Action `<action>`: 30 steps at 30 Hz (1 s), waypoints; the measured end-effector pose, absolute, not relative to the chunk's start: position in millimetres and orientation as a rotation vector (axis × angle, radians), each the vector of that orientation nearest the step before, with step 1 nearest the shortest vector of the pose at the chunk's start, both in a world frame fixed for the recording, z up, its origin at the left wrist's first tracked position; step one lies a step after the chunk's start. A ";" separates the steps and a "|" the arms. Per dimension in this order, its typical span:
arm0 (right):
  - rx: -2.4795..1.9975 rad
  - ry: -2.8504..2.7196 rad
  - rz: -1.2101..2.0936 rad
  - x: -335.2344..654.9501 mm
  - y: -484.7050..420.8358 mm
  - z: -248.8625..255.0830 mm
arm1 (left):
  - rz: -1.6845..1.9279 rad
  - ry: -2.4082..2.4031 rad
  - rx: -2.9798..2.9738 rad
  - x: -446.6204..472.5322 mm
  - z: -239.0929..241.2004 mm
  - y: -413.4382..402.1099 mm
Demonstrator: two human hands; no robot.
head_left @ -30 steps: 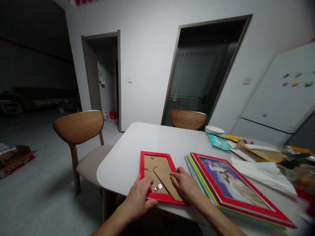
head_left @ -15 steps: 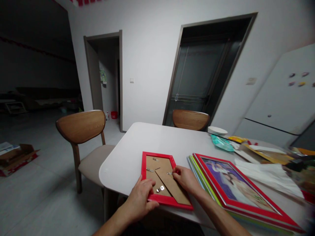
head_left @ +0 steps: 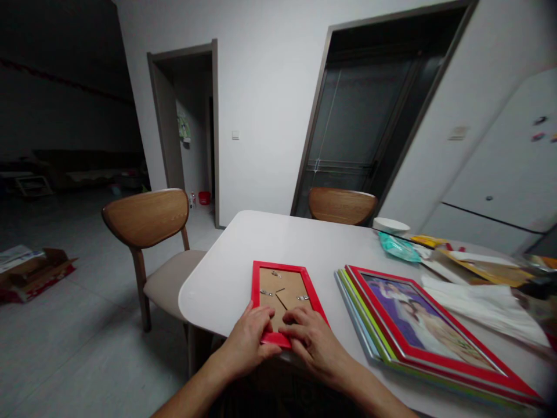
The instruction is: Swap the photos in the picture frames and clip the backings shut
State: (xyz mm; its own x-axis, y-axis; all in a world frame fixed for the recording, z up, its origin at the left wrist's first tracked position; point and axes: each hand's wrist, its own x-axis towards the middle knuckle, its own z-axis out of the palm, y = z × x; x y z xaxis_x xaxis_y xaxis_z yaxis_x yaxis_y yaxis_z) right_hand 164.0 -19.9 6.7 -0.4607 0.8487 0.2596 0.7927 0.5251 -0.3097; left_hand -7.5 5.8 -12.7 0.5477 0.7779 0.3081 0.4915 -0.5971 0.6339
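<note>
A red picture frame (head_left: 311, 285) lies face down at the table's near edge, its brown backing board (head_left: 287, 281) up. Small metal clips (head_left: 302, 298) sit along the board's sides, and a dark slit marks the stand flap's top. My left hand (head_left: 251, 335) grips the frame's near left corner, fingers bent over the board and thumb at the near edge. Close beside it, my right hand (head_left: 314, 346) is closed over the near right part, fingertips on the board. Both hands hide the near clip and most of the flap.
Right of my hands, a stack of frames is topped by a red-framed photo (head_left: 429, 328). Beyond it lie white paper (head_left: 483, 305), a teal packet (head_left: 398, 247) and a white bowl (head_left: 390, 226). Wooden chairs (head_left: 148, 217) stand at the table (head_left: 282, 238).
My right hand has left the right-side clip and come down to the frame's near edge, beside my left hand. The left hand keeps its hold. The view has shifted slightly.
</note>
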 end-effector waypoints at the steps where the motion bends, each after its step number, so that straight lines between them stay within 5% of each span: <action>1: -1.337 -2.385 0.213 165.7 -20.4 7.2 | 0.802 1.029 2.300 -7.6 -12.2 6.1; 30: -1.324 -2.298 0.295 172.6 5.2 3.3 | 0.772 1.011 2.247 -16.7 -16.4 14.0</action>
State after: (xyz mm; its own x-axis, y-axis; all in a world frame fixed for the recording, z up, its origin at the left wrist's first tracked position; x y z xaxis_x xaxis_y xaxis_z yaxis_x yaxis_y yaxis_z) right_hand 172.6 5.2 3.3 -0.4244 0.8581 0.2891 0.7574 0.5114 -0.4059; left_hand -16.7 14.0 -16.4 0.5519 0.7880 0.2730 0.4707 -0.5646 0.6780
